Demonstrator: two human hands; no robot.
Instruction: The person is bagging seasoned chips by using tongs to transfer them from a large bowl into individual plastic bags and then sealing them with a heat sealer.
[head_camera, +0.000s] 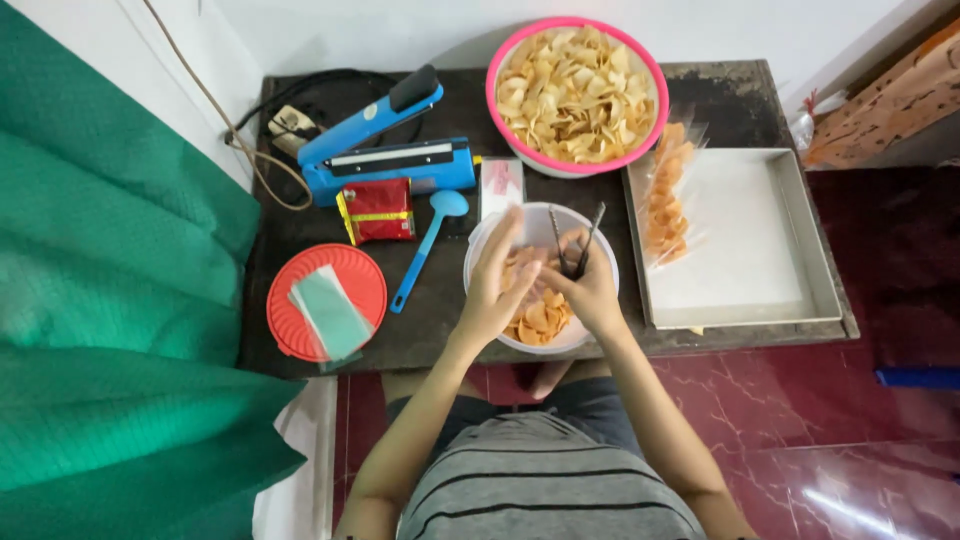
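Both hands over white bowl (480, 290) near table edge (420, 352) — right hand (590, 285) grip on tongs (578, 243), left hand (495, 285)

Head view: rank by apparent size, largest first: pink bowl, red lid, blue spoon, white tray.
1. white tray
2. pink bowl
3. red lid
4. blue spoon, long but thin

All sit on the same table, so camera nearness hardly skews the order. The bowl's rim is higher, so slightly flattered.

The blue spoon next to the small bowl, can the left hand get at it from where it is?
Probably yes: the blue spoon lies uncovered just left of the left hand, nothing between them.
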